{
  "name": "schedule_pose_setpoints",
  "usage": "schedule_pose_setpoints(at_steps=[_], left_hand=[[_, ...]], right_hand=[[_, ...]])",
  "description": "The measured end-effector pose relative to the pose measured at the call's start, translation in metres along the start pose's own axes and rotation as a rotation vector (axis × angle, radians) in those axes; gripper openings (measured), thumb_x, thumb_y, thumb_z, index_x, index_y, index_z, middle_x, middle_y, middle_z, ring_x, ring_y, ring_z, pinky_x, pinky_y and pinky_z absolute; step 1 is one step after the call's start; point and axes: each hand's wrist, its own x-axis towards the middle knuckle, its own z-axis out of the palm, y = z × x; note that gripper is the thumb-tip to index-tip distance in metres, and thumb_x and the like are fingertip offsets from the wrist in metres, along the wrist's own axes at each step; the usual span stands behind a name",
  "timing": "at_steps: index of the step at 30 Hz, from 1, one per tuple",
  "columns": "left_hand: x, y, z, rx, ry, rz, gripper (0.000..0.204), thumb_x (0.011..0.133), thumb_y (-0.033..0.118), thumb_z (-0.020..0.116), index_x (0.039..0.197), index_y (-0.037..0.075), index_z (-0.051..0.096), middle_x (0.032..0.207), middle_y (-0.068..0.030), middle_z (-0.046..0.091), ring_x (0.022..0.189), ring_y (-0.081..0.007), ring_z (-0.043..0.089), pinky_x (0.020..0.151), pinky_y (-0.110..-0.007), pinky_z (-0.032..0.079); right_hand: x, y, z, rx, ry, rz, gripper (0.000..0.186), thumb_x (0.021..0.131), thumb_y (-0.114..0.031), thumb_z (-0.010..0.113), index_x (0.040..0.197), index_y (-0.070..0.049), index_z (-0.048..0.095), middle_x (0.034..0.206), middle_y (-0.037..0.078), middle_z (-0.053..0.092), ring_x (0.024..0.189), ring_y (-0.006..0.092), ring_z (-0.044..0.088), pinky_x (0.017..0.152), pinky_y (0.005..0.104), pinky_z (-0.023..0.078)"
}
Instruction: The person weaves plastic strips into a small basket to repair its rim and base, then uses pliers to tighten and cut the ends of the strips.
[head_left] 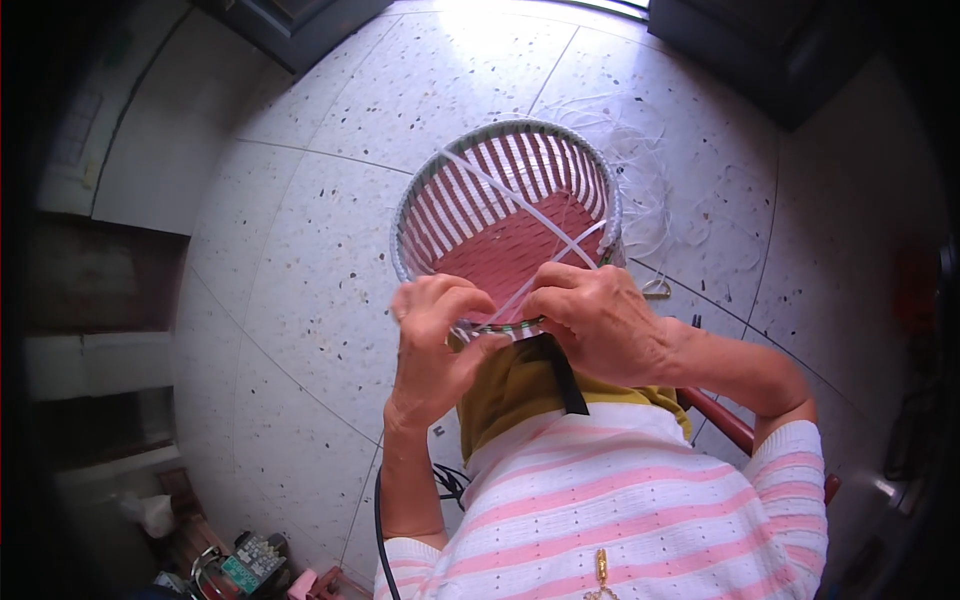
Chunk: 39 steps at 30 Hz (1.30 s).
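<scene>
A round woven basket point(402, 225) with a red base, red and white sides and a pale grey braided rim leans against my lap, its mouth facing up. A thin white strip point(500, 188) crosses the mouth from the far left rim to my right hand. Another white length point(518, 292) slants down to the near rim and crosses the first one. My left hand point(430, 325) grips the near left rim, fingers over the edge and thumb low. My right hand point(600, 315) is closed in a pinch on the white strip at the near rim; its fingertips are partly hidden.
Loose white strips point(640, 170) lie tangled on the speckled tile floor point(300, 230) right of the basket. A small brass-coloured metal piece point(657, 290) rests near my right hand. A black cable point(379, 520) runs beside my left arm. Tools and boxes point(255, 565) sit at lower left.
</scene>
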Motion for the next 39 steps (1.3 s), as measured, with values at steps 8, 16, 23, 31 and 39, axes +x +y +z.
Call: schedule_pose_setpoints(at_steps=[8, 16, 23, 31, 39], left_hand=[[-0.005, -0.010, -0.008, -0.013, -0.106, 0.034, 0.023, 0.069, 0.011, 0.083, 0.083, 0.009, 0.066, 0.092, -0.0013, 0.062, 0.093, -0.0197, 0.058, 0.098, -0.042, 0.029], [0.000, -0.003, 0.000, 0.011, -0.124, 0.064, 0.023, 0.075, 0.007, 0.077, 0.085, 0.006, 0.056, 0.083, -0.0038, 0.055, 0.081, -0.0225, 0.053, 0.088, -0.037, 0.033], [0.004, 0.003, 0.016, 0.038, -0.072, 0.077, 0.023, 0.075, 0.004, 0.074, 0.085, 0.006, 0.054, 0.081, -0.0054, 0.051, 0.079, -0.0240, 0.051, 0.084, -0.037, 0.034], [0.010, 0.018, 0.031, 0.135, -0.026, 0.022, 0.021, 0.079, -0.002, 0.069, 0.088, 0.005, 0.051, 0.083, -0.0077, 0.047, 0.079, -0.0250, 0.048, 0.082, -0.036, 0.034], [0.019, 0.031, 0.037, -0.025, -0.032, -0.084, 0.020, 0.082, 0.010, 0.072, 0.094, 0.006, 0.057, 0.084, -0.0056, 0.052, 0.082, -0.0245, 0.053, 0.084, -0.037, 0.032]], right_hand=[[0.004, -0.004, -0.009, -0.086, -0.130, 0.050, 0.012, 0.076, 0.003, 0.072, 0.086, 0.000, 0.066, 0.086, 0.011, 0.061, 0.072, 0.0272, 0.061, 0.060, 0.0388, 0.050], [0.006, 0.003, -0.008, 0.028, -0.063, 0.074, 0.006, 0.069, 0.000, 0.068, 0.071, -0.001, 0.063, 0.081, 0.016, 0.061, 0.076, 0.0355, 0.063, 0.063, 0.0443, 0.049], [0.002, 0.019, -0.011, 0.073, 0.038, 0.012, 0.007, 0.066, 0.000, 0.067, 0.068, -0.003, 0.061, 0.080, 0.013, 0.062, 0.074, 0.0339, 0.063, 0.062, 0.0434, 0.049], [0.006, 0.038, -0.018, 0.012, 0.092, -0.104, 0.012, 0.067, 0.001, 0.072, 0.073, -0.003, 0.063, 0.078, 0.009, 0.061, 0.068, 0.0300, 0.063, 0.058, 0.0394, 0.050], [0.006, 0.057, -0.046, 0.085, 0.038, -0.253, 0.014, 0.074, 0.000, 0.072, 0.087, -0.003, 0.066, 0.094, 0.009, 0.062, 0.071, 0.0274, 0.064, 0.064, 0.0384, 0.053]])
